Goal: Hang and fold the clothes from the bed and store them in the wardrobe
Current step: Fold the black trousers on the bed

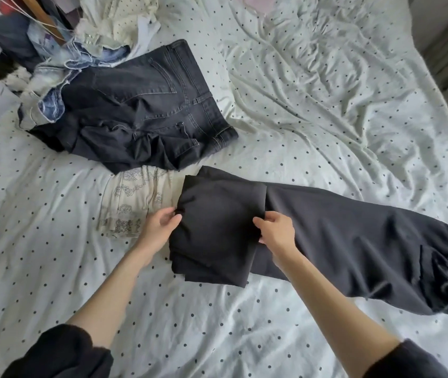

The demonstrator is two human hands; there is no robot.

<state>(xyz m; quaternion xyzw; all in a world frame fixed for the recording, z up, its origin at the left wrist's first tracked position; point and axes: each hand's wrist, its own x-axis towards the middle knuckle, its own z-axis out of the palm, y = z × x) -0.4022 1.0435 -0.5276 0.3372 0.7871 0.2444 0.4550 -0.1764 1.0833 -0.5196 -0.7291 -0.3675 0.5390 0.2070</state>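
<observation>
**Two hands folding black trousers on a polka-dot bed**

Seen from above, two bare forearms in pushed-up dark sleeves [62,353] reach forward over a bed [313,85] covered by a wrinkled white sheet with small dark dots.

The left hand [160,227] pinches the left edge of a folded section of black trousers [217,230], thumb on top and fingers curled beneath the cloth. The right hand [278,230] grips the same folded section at its right edge, fingers curled round the fabric. The folded part lies flat on the sheet between the hands; the rest of the trousers stretches away to the right, ending in a bunched, gathered end near the bed's right edge.

Just left of the left hand, partly under the folded section, lies a cream garment [133,203] with a faint grey printed pattern.

Farther away, dark grey jeans [146,110] lie crumpled on the sheet, back pockets and waistband facing up.

Beyond them, at the far left corner, sits a heap of light blue denim and pale clothes [86,47].
</observation>
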